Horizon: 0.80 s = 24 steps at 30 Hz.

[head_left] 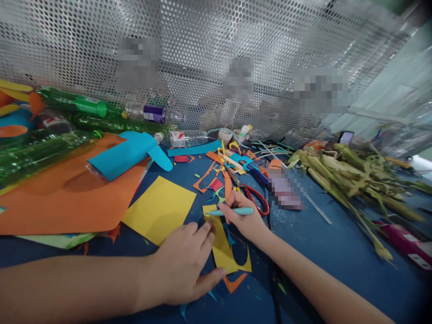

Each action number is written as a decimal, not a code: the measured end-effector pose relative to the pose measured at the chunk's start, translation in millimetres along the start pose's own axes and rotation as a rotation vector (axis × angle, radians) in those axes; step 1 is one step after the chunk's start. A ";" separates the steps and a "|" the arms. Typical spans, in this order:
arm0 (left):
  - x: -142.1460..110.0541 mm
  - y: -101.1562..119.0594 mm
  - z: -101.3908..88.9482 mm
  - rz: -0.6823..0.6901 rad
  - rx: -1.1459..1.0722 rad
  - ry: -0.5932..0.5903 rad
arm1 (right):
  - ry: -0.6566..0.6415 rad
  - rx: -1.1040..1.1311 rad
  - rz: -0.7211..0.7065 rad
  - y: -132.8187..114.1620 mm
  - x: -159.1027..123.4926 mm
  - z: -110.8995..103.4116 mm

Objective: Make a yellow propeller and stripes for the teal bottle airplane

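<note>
My right hand (243, 220) pinches a light-blue marker pen (243, 210), whose tip points left over the top of a yellow paper strip (220, 245). The strip has a rounded cut-out at its lower right. My left hand (185, 261) lies palm down with its fingers stretched, fingertips and thumb at the strip's left edge. Just beyond it is a larger yellow paper sheet (158, 209). Red-handled scissors (262, 204) rest beyond my right hand among paper scraps.
A blue paper-wrapped bottle (123, 155) lies on orange paper (67, 204) at the left. Green plastic bottles (74, 101) line the perforated metal screen (202, 45). Corn husks (340, 175) and a magenta tool (405, 240) lie on the right. A black cable (275, 288) crosses the blue table.
</note>
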State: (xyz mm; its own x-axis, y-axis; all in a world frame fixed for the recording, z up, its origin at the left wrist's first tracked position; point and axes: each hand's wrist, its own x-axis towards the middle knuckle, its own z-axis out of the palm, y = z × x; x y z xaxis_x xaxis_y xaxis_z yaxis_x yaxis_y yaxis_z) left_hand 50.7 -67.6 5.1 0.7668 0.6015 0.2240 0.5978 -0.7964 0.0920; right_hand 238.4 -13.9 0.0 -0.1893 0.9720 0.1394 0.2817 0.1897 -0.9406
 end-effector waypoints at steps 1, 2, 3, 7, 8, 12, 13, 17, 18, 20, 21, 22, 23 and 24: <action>0.0 -0.3 0.5 0.000 0.000 -0.004 | -0.003 0.002 0.005 0.3 0.2 0.0; 0.0 -0.5 0.9 0.000 0.001 -0.010 | -0.008 0.004 0.008 0.6 0.4 -0.1; -0.1 -0.6 1.1 -0.001 0.001 -0.014 | -0.015 0.004 0.010 0.9 0.5 0.0; 0.0 -0.1 1.3 -0.002 -0.002 -0.015 | -0.030 -0.011 0.009 1.4 0.3 0.1; 0.2 0.1 1.4 -0.003 -0.002 -0.014 | -0.031 -0.015 0.009 1.2 0.2 0.1; 1.0 0.6 1.8 -0.002 0.004 -0.009 | -0.033 -0.019 0.015 -0.1 0.1 0.1; 1.0 0.5 1.8 -0.002 0.005 -0.008 | -0.033 -0.017 0.019 -0.3 0.1 0.2; 0.3 0.0 1.1 0.002 0.005 -0.005 | -0.025 -0.008 0.022 0.1 -0.5 0.5; 0.2 -0.1 1.0 0.002 0.006 -0.003 | -0.027 -0.010 0.020 0.4 -0.7 0.6; 0.2 -0.2 0.8 0.004 0.006 -0.003 | -0.026 -0.016 0.017 0.9 -0.9 0.8; 0.3 -0.2 0.8 0.003 0.006 -0.004 | -0.024 -0.019 0.017 1.1 -0.8 0.9; 0.4 -0.2 0.8 0.001 0.005 -0.006 | -0.019 -0.023 0.016 1.2 -0.6 1.0; 0.5 -0.1 0.9 -0.003 0.005 -0.009 | -0.014 -0.030 0.013 1.2 -0.2 1.1; 0.5 0.0 0.9 -0.005 0.005 -0.013 | -0.008 -0.039 0.008 1.2 0.3 1.1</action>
State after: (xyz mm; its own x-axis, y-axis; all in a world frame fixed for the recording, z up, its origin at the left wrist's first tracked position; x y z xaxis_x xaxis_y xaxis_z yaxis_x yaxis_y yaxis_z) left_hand 51.3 -67.2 4.3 0.7666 0.6065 0.2109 0.6031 -0.7928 0.0881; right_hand 237.6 -13.6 -1.4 -0.1947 0.9723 0.1293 0.3193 0.1874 -0.9290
